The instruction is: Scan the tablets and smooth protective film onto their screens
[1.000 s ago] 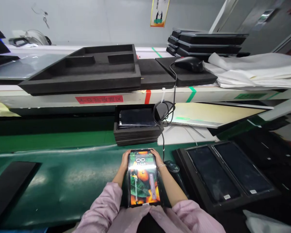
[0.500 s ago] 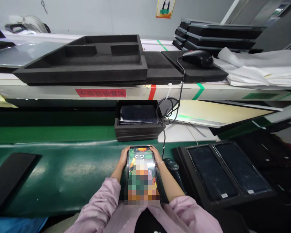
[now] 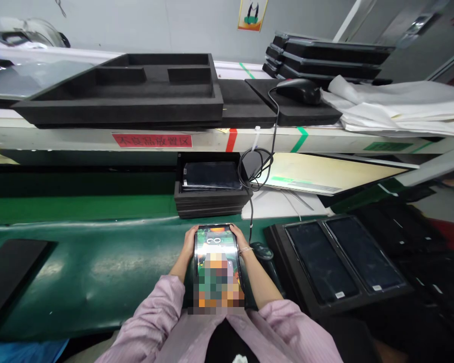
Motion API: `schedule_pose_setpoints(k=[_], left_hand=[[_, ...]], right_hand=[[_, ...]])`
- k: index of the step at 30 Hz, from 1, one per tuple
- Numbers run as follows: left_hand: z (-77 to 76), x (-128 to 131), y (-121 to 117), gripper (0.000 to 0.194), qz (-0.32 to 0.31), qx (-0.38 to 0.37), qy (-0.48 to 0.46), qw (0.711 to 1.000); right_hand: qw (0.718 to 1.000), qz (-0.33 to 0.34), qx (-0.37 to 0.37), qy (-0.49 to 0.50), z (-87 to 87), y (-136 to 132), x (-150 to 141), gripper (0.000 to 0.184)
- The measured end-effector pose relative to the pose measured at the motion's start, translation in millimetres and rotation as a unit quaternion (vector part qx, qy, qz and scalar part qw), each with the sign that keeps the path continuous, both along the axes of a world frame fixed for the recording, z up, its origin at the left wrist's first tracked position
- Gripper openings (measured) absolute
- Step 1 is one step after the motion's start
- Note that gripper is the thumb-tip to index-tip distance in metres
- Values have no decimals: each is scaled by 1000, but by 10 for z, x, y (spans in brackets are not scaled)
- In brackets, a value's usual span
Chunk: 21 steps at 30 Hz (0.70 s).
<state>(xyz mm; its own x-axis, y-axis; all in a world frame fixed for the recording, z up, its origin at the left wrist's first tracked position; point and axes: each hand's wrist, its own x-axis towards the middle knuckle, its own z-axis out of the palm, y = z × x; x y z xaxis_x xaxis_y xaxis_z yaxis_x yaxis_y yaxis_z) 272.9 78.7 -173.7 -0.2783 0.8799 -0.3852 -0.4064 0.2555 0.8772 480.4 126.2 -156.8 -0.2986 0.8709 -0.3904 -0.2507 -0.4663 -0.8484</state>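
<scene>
I grip the lit tablet (image 3: pixel 216 252) by its far corners, left hand (image 3: pixel 189 241) and right hand (image 3: pixel 239 238) closed on it, still held above my lap just before the stacked foam trays (image 3: pixel 210 201), its position unchanged.

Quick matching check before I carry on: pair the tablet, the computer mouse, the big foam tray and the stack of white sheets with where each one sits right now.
Things:
1. tablet
2. computer mouse
3. foam tray
4. white sheets

Places:
A. far right of the upper shelf
B. on a dark pad on the shelf, cable running down
C. left part of the upper shelf, above the red label
D. held at its far end by the left hand and right hand, screen lit, over the green belt

Pairs: 1-D, 2-B, 3-C, 4-A
</scene>
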Motion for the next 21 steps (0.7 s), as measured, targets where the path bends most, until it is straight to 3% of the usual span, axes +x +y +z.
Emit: schedule_pose_setpoints(k=[12, 21], left_hand=[[163, -56, -74, 40, -71, 3, -11, 997], [219, -33, -85, 42, -76, -4, -50, 996]], right_hand=[[999, 31, -27, -25, 11, -27, 39, 54], [999, 29, -21, -17, 6, -12, 32, 48]])
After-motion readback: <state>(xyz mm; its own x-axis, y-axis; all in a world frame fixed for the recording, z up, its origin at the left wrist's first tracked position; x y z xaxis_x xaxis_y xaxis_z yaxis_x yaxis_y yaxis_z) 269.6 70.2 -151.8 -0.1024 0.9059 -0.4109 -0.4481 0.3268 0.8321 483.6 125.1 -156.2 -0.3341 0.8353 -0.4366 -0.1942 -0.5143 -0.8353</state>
